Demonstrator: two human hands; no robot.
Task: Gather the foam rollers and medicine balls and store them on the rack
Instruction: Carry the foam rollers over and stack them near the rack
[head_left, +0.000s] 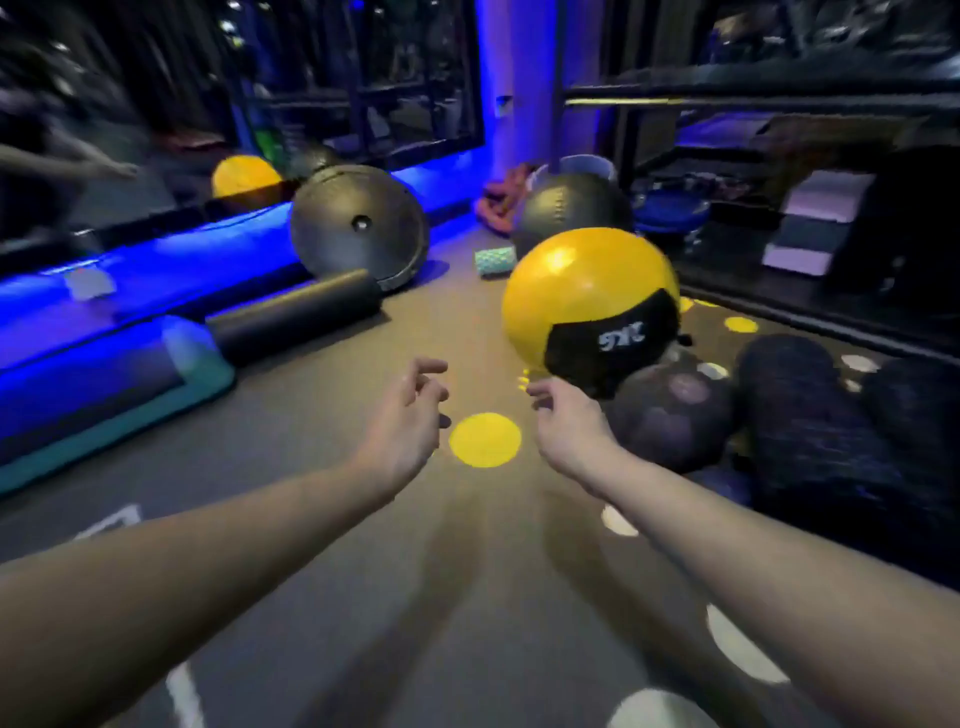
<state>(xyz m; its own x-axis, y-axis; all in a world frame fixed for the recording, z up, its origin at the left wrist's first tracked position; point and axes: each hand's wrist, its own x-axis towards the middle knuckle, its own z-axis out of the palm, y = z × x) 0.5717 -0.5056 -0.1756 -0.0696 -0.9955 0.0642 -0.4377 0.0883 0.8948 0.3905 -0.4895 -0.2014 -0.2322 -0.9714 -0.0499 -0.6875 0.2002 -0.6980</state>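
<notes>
Bare grey floor (311, 395) lies open down the middle. A long black foam roller (293, 312) blocks the left edge, dark round balls (675, 415) the right.

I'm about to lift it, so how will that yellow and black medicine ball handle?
The yellow and black medicine ball is probably heavy for its size: its black panel carries a KG marking. Its glossy skin may be slippery, so grip firmly. Round, with dark balls beside it, it will likely roll if nudged.

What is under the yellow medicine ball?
A dark medicine ball lies below the yellow medicine ball, with more dark balls beside it. Where they meet is covered by the yellow one.
</notes>
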